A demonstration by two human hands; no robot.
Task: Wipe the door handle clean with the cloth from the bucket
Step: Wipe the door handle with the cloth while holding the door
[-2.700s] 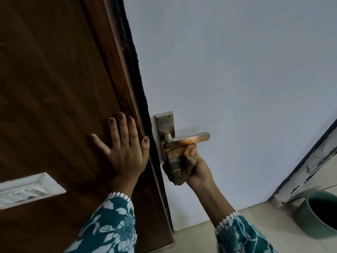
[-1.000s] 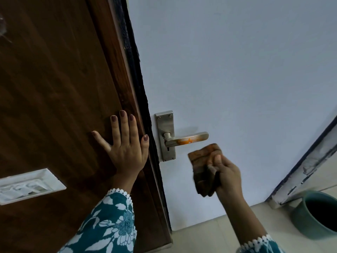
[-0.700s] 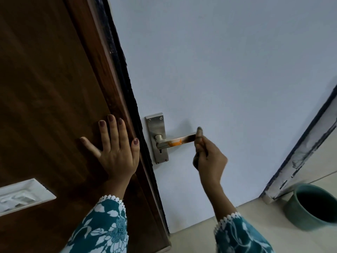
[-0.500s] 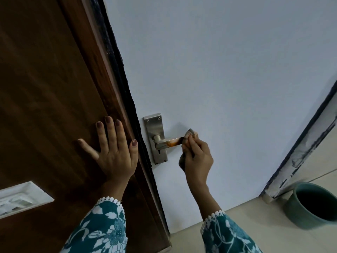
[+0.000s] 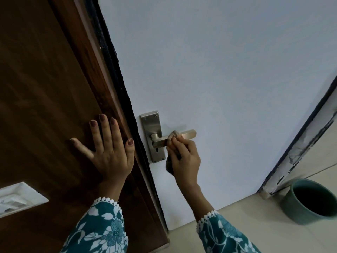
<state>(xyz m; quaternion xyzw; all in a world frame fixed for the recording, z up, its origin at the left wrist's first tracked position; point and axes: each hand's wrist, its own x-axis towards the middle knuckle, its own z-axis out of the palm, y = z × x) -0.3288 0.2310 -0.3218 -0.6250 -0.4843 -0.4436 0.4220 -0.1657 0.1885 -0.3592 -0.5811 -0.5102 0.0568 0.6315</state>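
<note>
Our right fingers are curled round the bunched cloth, pinching it over the middle of the door handle, which juts from its steel plate on the pale door. Our left hand lies flat with straight fingers on the brown door edge, holding nothing. To wipe well, we judge the cloth should wrap the lever fully, slide along its whole length with firm pressure, and turn to a fresh fold, while the flat hand steadies the door. The bucket stands on the floor, well apart.
</note>
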